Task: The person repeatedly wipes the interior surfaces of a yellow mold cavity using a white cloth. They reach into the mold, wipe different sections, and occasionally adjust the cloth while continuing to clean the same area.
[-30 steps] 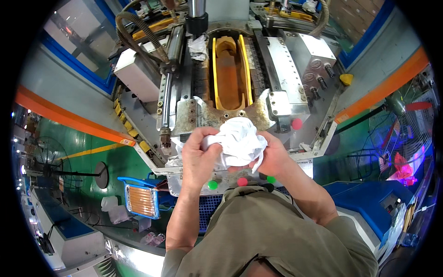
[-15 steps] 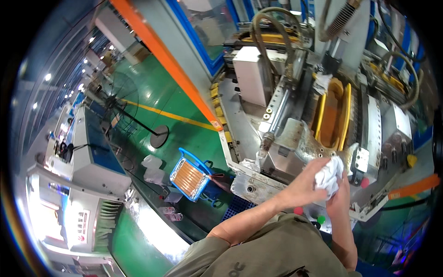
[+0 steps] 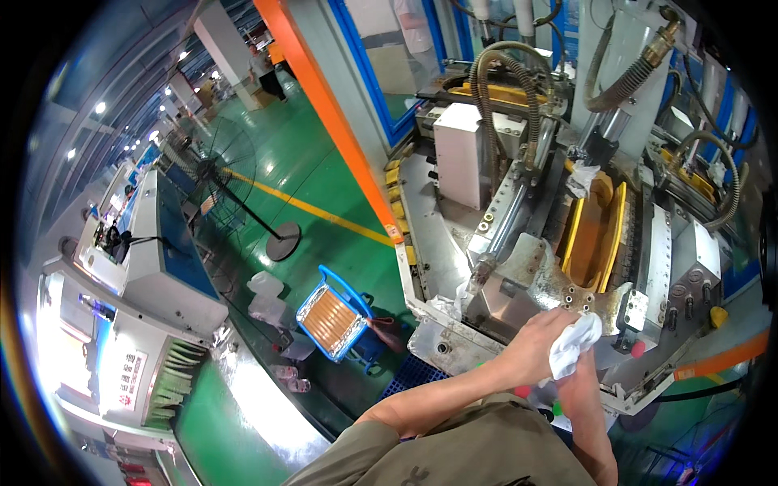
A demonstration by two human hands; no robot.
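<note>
A crumpled white cloth (image 3: 574, 345) is bunched between my two hands, in front of the machine. My left hand (image 3: 535, 347) grips its left side, fingers bent against it. My right hand (image 3: 580, 384) holds it from below and behind; the cloth hides most of those fingers. Just beyond the hands is a worn metal bracket (image 3: 541, 267) with bolt holes. Behind it lies a long trough-like mould (image 3: 585, 235), yellow-edged with a brown inside. Another white crumpled piece (image 3: 581, 178) rests at the mould's far end.
Ribbed hoses (image 3: 531, 77) arch over the machine, beside a white box-shaped housing (image 3: 460, 154). An orange post (image 3: 328, 121) rises at the machine's left. On the green floor stand a blue-framed chair (image 3: 332, 314) and a pedestal fan (image 3: 282, 241). A red knob (image 3: 638, 349) sits near my right hand.
The cloth has changed shape and hangs looser between my hands. My view has shifted, so the machine sits slightly lower and further right. A distant person has come into sight.
</note>
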